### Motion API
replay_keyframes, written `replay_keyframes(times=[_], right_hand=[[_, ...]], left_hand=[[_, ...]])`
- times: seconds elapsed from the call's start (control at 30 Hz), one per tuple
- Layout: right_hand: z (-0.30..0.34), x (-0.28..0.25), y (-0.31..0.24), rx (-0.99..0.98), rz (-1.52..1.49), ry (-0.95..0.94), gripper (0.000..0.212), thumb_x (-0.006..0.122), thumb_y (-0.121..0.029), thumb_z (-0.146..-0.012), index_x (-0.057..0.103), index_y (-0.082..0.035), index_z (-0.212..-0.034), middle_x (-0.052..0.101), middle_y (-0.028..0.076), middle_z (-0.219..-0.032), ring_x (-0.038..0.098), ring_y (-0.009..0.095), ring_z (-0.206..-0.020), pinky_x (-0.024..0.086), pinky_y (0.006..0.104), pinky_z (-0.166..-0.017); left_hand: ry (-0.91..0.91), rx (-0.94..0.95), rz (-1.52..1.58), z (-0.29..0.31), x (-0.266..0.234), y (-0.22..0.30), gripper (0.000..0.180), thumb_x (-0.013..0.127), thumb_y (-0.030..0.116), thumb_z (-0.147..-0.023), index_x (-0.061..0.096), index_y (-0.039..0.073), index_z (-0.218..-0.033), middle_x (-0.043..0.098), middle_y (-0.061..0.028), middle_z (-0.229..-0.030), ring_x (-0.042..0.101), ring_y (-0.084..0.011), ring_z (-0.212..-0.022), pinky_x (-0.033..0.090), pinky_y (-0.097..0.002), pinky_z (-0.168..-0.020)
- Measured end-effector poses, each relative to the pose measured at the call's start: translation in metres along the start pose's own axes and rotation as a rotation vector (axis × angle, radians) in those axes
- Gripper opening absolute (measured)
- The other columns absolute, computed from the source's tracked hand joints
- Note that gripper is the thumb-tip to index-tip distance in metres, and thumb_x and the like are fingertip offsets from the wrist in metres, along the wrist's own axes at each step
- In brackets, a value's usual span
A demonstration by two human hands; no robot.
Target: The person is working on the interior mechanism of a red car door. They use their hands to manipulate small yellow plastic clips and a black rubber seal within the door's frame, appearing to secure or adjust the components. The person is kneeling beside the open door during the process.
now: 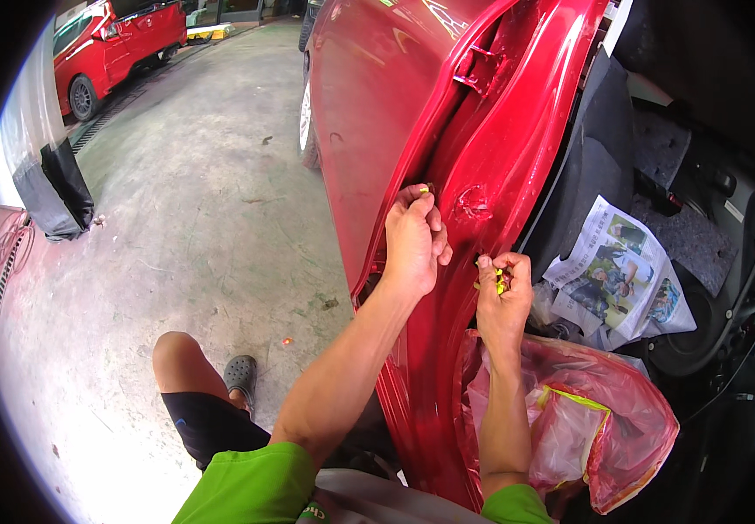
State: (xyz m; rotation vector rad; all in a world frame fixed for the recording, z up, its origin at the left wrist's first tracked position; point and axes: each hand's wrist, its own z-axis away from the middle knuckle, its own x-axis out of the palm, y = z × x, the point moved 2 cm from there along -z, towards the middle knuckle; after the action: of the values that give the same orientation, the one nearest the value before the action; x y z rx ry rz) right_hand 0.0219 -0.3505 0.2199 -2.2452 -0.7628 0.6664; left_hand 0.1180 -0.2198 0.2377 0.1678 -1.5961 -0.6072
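Two bare hands work over the red painted door frame (517, 148) of a car. My left hand (412, 240) is at the edge of the red body panel (377, 96), its thumb and forefinger pinched on a tiny yellow scrap (425, 190), seemingly tape. To the right, my right hand (505, 306) is closed round a crumpled wad of yellow tape (501, 281), which shows between its fingers. Between and beyond the hands lies a round recess (474, 203) in the red metal.
Red-stained plastic sheeting (640, 419) edged with yellow tape bunches beside my right forearm. Newspaper (626, 275) lies inside the car, near a dark seat (600, 148). A wrapped post (50, 175) and another red car (120, 44) stand on the concrete floor (194, 175) at left.
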Motion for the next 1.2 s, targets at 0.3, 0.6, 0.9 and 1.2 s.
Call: replay_keyframes(times=[0.3, 0.6, 0.9, 1.2], right_hand=[[-0.001, 0.0, 0.0, -0.012, -0.009, -0.003, 0.02, 0.073, -0.009, -0.1, 0.054, -0.003, -0.097, 0.053, -0.001, -0.076, 0.042, 0.005, -0.067, 0.038, 0.0243, -0.058], [-0.001, -0.002, 0.0, 0.004, -0.034, -0.002, 0.02, 0.074, -0.009, -0.099, 0.055, -0.003, -0.096, 0.053, -0.001, -0.076, 0.043, 0.005, -0.066, 0.039, 0.0247, -0.058], [-0.003, -0.003, 0.002, 0.0, -0.064, -0.014, 0.02, 0.075, -0.01, -0.099, 0.056, -0.003, -0.096, 0.054, -0.001, -0.076, 0.043, 0.005, -0.067, 0.039, 0.0245, -0.058], [-0.002, -0.002, 0.001, -0.005, -0.069, -0.023, 0.02, 0.074, -0.008, -0.099, 0.055, -0.003, -0.095, 0.053, -0.002, -0.076, 0.043, 0.005, -0.066, 0.039, 0.0245, -0.058]], left_hand=[[0.007, 0.007, -0.037, -0.003, 0.003, 0.002, 0.019, 0.054, 0.017, -0.103, 0.053, 0.016, -0.122, 0.046, 0.004, -0.068, 0.038, -0.0097, -0.044, 0.032, -0.0319, -0.04], [0.308, 0.561, -0.957, 0.003, -0.01, -0.013, 0.04, 0.053, 0.022, -0.105, 0.054, -0.001, -0.138, 0.074, -0.021, -0.094, 0.074, -0.0361, -0.085, 0.057, -0.0506, -0.079], [0.439, 0.419, -0.777, -0.031, -0.004, -0.011, 0.032, 0.066, 0.025, -0.099, 0.077, 0.001, -0.117, 0.076, -0.0242, -0.109, 0.074, -0.0376, -0.102, 0.054, -0.0445, -0.094], [0.47, 0.447, -0.506, -0.032, 0.007, -0.016, 0.021, 0.065, 0.011, -0.098, 0.077, -0.004, -0.105, 0.076, -0.0113, -0.089, 0.067, -0.0153, -0.082, 0.053, -0.033, -0.079]])
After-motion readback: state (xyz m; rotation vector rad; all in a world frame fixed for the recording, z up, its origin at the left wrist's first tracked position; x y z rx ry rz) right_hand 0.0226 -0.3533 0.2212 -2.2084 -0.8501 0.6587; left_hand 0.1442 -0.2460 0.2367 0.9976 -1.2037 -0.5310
